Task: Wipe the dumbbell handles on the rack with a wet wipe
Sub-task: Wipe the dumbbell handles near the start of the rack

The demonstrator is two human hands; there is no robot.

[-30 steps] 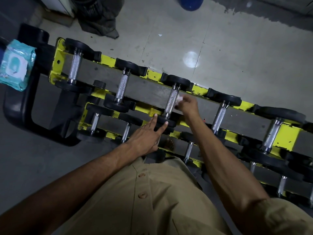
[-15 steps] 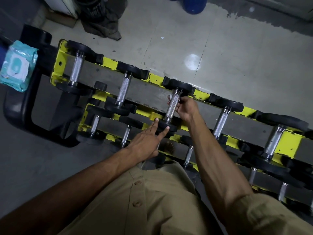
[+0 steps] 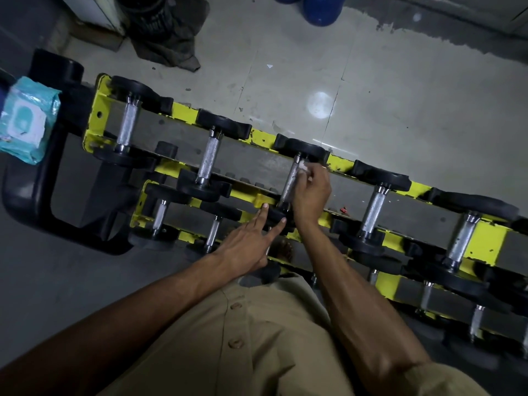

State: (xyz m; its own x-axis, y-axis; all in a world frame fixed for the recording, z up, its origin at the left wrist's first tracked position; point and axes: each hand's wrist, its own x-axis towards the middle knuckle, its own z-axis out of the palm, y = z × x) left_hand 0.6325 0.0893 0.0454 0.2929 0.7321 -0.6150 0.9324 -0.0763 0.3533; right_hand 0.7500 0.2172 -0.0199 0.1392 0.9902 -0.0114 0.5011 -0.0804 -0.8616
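White wet wipe [image 3: 302, 167] pinched in right hand [image 3: 311, 192] fingers, mid-wipe on third handle [image 3: 289, 183]; left hand [image 3: 245, 244], fingers straight, steadies; next handle [image 3: 373, 207] rightward looks due.

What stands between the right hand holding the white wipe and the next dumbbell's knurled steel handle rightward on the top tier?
Nothing visible. The right hand holds the white wet wipe on the third knurled handle; only bare grey rack bed precedes the fourth handle.
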